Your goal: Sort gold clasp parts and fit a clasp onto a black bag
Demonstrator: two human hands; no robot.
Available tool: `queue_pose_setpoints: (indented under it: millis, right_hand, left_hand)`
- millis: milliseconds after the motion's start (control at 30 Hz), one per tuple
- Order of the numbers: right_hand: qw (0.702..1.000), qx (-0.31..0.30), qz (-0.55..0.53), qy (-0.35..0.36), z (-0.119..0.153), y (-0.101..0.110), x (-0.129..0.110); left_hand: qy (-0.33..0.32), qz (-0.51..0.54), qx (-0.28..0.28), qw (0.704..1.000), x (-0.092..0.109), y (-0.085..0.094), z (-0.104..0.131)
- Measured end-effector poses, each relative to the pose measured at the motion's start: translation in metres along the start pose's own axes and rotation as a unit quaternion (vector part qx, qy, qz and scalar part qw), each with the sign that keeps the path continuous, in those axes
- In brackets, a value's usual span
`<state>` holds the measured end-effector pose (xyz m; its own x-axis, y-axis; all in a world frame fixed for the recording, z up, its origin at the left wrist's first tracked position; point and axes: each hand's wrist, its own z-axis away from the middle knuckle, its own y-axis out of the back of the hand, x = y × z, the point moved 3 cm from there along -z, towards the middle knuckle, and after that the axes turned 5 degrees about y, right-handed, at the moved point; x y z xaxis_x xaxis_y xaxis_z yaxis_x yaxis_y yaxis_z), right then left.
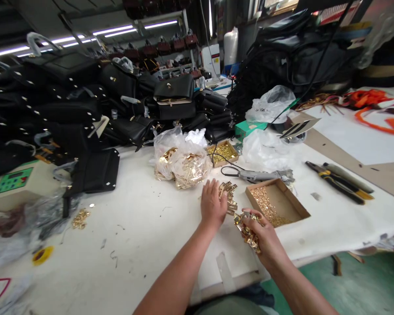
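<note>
My right hand [264,234] is closed around a bunch of small gold metal bag fittings [249,236], some jutting out past the fingers. My left hand [213,203] rests on the white table [144,245] with its fingers stretched out. It lies against the left side of a small heap of gold metal plates [229,194], partly covering them. Just right of the heap, an open cardboard box [297,212] contains tiny copper-coloured pieces [265,204]. Beyond my left hand stand clear plastic bags [192,168] full of gold fittings.
A smaller box of gold bits [225,153] and a grey corded tool [265,176] lie farther back. Pliers [338,181] are at the right. Black handbags [174,96] pile up behind. At left are a machine [26,183], gold pieces [81,218] and a yellow tape roll [42,255].
</note>
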<state>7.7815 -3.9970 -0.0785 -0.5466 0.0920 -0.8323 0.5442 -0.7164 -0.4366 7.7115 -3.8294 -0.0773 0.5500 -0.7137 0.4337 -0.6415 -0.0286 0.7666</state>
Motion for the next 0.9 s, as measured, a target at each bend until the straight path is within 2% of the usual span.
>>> queue_pose_setpoints:
  millis: [67, 133, 233, 400, 500, 667, 733, 800, 900]
  right_hand:
    - [1.0, 0.006, -0.002, 0.0, -0.001, 0.001, -0.001]
    - [1.0, 0.021, -0.002, 0.001, -0.002, 0.002, -0.002]
    - [0.999, 0.039, -0.017, -0.002, -0.002, 0.004, -0.003]
    - [0.998, 0.043, -0.031, -0.028, 0.003, 0.006, -0.002]
    - [0.998, 0.044, -0.039, -0.03, 0.006, 0.009, -0.003]
    - [0.998, 0.03, -0.049, -0.031, 0.009, 0.009, -0.007]
    - [0.998, 0.028, -0.047, -0.035, 0.011, 0.006, -0.008]
    - [0.998, 0.028, -0.043, -0.036, 0.013, 0.002, -0.009]
    - [1.0, 0.015, -0.01, -0.025, 0.014, -0.008, -0.008]
  left_hand:
    - [0.043, -0.039, -0.003, 0.998, -0.016, 0.01, 0.01]
    - [0.065, -0.062, -0.037, 0.995, -0.019, 0.009, 0.018]
    - [0.06, -0.06, -0.094, 0.992, 0.003, -0.006, 0.02]
    - [0.059, -0.01, -0.145, 0.988, 0.042, -0.036, 0.002]
    - [0.042, 0.031, -0.148, 0.988, 0.051, -0.046, -0.006]
    - [-0.043, 0.134, -0.136, 0.981, 0.059, -0.052, -0.012]
    - [-0.048, 0.191, -0.139, 0.97, 0.06, -0.049, -0.014]
    - [-0.018, 0.253, -0.125, 0.959, 0.055, -0.039, -0.014]
    - [0.061, 0.313, -0.059, 0.946, 0.029, -0.005, -0.005]
